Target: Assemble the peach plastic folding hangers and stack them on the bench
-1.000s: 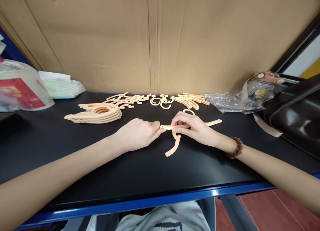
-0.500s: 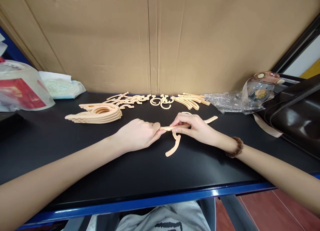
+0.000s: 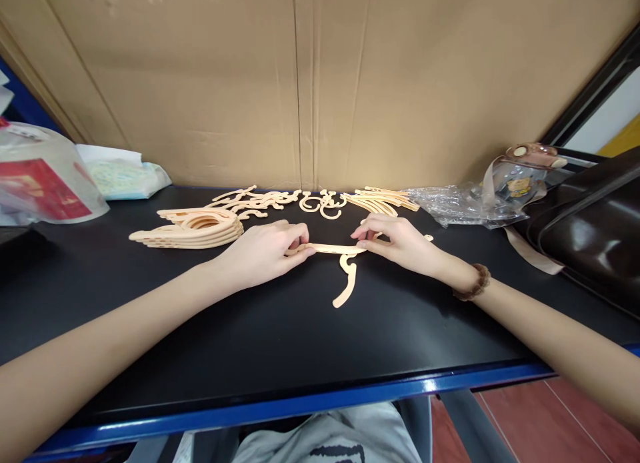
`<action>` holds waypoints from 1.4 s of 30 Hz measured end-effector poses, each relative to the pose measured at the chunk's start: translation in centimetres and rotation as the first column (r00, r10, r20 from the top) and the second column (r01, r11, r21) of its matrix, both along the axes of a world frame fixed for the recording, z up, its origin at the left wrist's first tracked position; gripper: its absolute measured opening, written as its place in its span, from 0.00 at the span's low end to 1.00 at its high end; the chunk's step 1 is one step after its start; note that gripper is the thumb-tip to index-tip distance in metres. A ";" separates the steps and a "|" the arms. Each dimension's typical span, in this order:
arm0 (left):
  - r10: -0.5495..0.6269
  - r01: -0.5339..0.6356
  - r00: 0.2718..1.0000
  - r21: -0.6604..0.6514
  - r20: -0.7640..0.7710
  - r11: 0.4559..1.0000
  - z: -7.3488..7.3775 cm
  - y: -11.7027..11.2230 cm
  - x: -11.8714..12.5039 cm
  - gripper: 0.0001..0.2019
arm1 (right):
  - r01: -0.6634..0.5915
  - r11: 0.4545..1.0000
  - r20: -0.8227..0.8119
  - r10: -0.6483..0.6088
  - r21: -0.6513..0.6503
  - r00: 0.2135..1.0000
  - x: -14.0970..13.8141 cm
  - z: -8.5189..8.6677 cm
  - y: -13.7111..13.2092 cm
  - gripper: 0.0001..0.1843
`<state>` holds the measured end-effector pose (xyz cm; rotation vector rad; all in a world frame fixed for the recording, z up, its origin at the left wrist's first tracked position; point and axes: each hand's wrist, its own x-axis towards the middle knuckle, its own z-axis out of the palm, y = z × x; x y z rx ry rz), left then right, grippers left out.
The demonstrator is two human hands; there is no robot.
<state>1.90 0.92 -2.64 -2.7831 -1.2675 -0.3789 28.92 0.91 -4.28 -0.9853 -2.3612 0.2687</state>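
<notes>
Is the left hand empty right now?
No, the left hand pinches one end of a pale hanger piece that stretches toward the right hand.

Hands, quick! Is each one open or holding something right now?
Left hand: closed, holding one end of the pale hanger piece.
Right hand: closed, holding that piece farther right.

We record the hanger pieces (image 3: 333,249) as pale peach, tabletop (image 3: 250,356) black, near edge (image 3: 430,386) blue, far cardboard (image 3: 200,83) tan, right wristband (image 3: 481,283) brown.

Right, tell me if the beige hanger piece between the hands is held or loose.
Held: the left hand pinches the hanger piece on one side, the right hand on the other.
</notes>
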 end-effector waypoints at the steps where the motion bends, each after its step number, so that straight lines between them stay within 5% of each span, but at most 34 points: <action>1: 0.012 -0.012 1.000 -0.001 0.012 1.000 0.0 0.1 0.0 0.13 | 0.006 1.000 0.022 -0.006 0.024 1.000 0.2 0.0 0.1 0.08; 13: 0.082 -0.058 0.990 0.202 -0.112 0.978 -0.2 0.3 0.4 0.13 | -0.018 0.996 0.118 0.007 0.089 0.993 -0.5 0.9 -1.0 0.14; 21: -0.243 0.248 0.968 0.107 -0.059 0.963 -1.0 -0.2 0.7 0.18 | -0.068 0.998 0.279 0.070 -0.018 0.958 -2.0 1.5 -3.0 0.17; 29: -0.251 0.252 0.968 0.112 -0.020 0.961 -0.5 -0.7 1.1 0.12 | 0.064 0.984 0.333 -0.005 -0.168 0.943 0.8 3.1 -1.9 0.12; 37: -0.168 0.171 0.985 0.117 -0.038 0.978 -0.5 -1.3 1.1 0.10 | -0.220 0.929 0.169 0.278 -0.297 0.946 -1.7 2.7 -3.7 0.14; 42: -0.130 0.161 0.974 0.166 -0.184 0.973 -0.1 -1.6 1.0 0.15 | -0.008 0.946 0.353 0.129 -0.325 0.927 -0.2 3.2 -3.1 0.25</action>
